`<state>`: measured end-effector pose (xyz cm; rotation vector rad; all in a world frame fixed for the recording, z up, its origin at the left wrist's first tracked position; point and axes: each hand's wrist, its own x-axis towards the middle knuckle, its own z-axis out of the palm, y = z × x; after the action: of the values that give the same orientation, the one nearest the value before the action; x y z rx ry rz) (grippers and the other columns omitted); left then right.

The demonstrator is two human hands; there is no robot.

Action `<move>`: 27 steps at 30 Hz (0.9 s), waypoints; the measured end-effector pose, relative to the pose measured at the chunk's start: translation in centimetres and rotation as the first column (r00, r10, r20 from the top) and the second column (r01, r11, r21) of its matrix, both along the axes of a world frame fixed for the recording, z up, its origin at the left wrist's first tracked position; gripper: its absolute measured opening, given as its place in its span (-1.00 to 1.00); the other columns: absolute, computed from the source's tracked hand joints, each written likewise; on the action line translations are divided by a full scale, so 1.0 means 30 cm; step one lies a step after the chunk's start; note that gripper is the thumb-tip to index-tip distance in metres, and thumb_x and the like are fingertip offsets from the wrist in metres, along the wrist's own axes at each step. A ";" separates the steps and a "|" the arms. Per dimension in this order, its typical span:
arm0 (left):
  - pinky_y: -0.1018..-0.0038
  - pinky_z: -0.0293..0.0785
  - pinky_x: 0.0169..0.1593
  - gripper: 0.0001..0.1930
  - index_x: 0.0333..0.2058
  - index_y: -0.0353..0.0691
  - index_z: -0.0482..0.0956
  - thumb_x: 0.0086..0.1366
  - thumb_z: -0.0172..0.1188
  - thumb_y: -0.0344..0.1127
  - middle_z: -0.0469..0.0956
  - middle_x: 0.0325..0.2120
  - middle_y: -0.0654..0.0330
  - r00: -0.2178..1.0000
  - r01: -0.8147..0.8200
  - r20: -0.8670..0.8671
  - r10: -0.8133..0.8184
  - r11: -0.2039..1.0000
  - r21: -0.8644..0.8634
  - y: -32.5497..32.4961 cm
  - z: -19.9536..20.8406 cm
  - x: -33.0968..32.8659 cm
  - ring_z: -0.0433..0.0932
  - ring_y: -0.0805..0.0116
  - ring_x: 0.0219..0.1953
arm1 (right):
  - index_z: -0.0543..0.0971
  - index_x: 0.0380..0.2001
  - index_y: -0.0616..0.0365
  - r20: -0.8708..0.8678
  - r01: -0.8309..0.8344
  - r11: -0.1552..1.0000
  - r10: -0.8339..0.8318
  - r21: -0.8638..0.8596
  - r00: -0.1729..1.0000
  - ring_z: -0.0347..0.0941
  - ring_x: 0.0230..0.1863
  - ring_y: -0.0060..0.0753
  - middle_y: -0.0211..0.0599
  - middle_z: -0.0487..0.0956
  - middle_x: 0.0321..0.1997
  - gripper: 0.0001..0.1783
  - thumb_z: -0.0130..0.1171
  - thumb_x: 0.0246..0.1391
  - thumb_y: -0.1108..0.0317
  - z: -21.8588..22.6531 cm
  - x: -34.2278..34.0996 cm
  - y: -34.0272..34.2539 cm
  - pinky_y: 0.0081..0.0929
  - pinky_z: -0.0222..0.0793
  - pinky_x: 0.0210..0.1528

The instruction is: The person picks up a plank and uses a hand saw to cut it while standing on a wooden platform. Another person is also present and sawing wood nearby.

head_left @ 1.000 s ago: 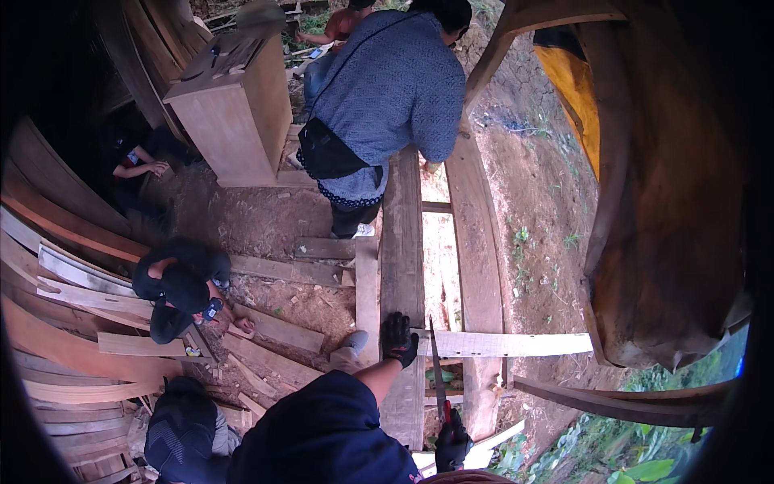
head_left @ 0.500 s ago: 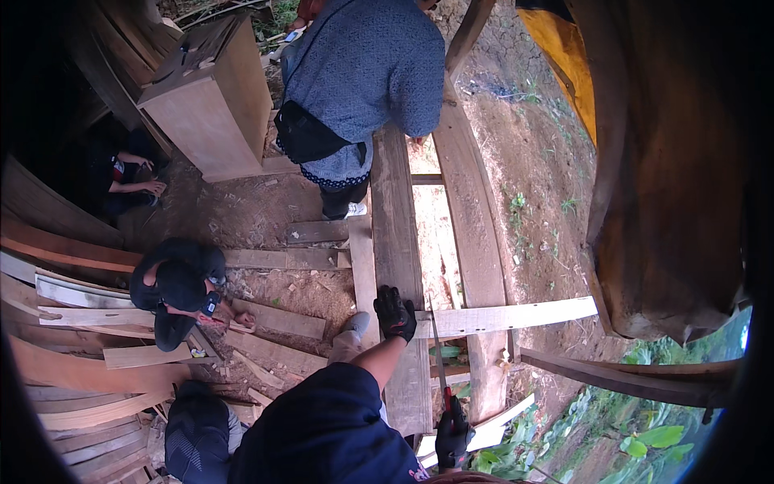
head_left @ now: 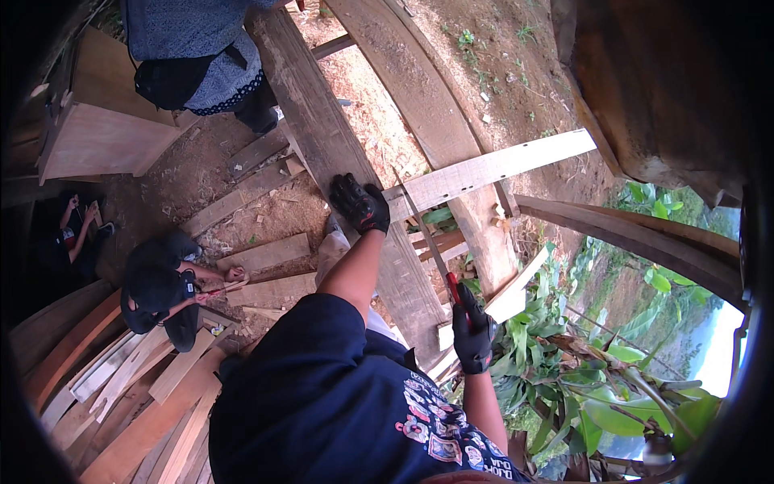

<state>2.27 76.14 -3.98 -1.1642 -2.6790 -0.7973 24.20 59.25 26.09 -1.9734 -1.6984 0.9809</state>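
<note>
My left hand (head_left: 359,203), in a black glove, bears down on the near-left end of a pale wooden board (head_left: 500,168), its fingers bent over it. That board lies crosswise over a thick dark plank (head_left: 318,113) and a second, lighter plank (head_left: 419,105). In my right hand (head_left: 473,332), also black-gloved, is the red handle of a handsaw (head_left: 426,226). The saw's long blade slants up and away, crossing the pale board a little right of my left hand. My left palm hides the board's end.
Beyond the planks stands a person in a blue-grey patterned top (head_left: 189,36). Another person in a black cap (head_left: 153,286) crouches at the left beside stacked boards (head_left: 129,436); a third sits in shadow. A wooden cabinet (head_left: 109,141) stands far left. Leafy plants (head_left: 580,371) grow at right.
My view has swung, so the planks now slant and more of my right arm shows. The saw still crosses the pale board, its blade tilted more to the left. My left hand remains on the board's end.
</note>
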 end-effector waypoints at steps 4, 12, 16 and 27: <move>-0.22 0.12 0.51 -0.35 0.34 -0.24 0.34 0.32 0.29 -0.23 0.29 0.41 -0.17 1.000 0.016 -0.015 -0.015 0.998 0.055 0.005 -0.010 0.000 0.22 -0.22 0.49 | 0.65 0.27 0.09 -0.056 -0.020 0.995 0.026 0.097 0.998 0.75 0.09 0.02 0.06 0.76 0.06 -0.55 0.19 0.34 0.38 -0.022 0.004 0.001 -0.21 0.62 0.10; -0.22 0.13 0.50 -0.33 0.32 -0.25 0.34 0.31 0.32 -0.17 0.28 0.40 -0.17 0.987 -0.114 -0.124 0.105 0.991 -0.075 0.043 -0.048 0.017 0.22 -0.27 0.48 | 0.53 0.39 -0.07 0.011 -0.126 0.991 0.125 0.050 0.992 0.76 -0.09 0.08 -0.09 0.70 0.22 -0.45 0.13 0.34 0.36 0.052 -0.084 0.051 -0.13 0.67 -0.12; -0.22 0.12 0.51 -0.34 0.31 -0.27 0.33 0.32 0.30 -0.14 0.27 0.39 -0.16 0.994 -0.078 -0.086 0.070 0.993 -0.090 0.047 -0.001 0.028 0.21 -0.26 0.46 | 0.44 0.46 -0.09 0.002 -0.149 0.988 0.149 0.038 0.989 0.76 -0.02 0.02 -0.37 0.61 0.39 -0.40 0.02 0.36 0.43 0.107 -0.106 0.116 -0.18 0.66 -0.07; -0.27 0.10 0.50 -0.38 0.32 -0.28 0.37 0.35 0.21 -0.16 0.29 0.39 -0.22 0.994 -0.081 -0.078 0.071 0.987 -0.139 0.057 0.020 0.021 0.24 -0.32 0.45 | 0.46 0.43 0.05 -0.049 -0.149 0.989 0.150 0.021 0.987 0.69 0.20 0.01 -0.21 0.61 0.40 -0.46 -0.02 0.43 0.50 0.184 -0.113 0.275 -0.24 0.63 0.12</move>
<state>2.90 77.86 -3.38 -1.0895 -2.7393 -0.5493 20.82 67.50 31.61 -1.8155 -1.8422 1.0538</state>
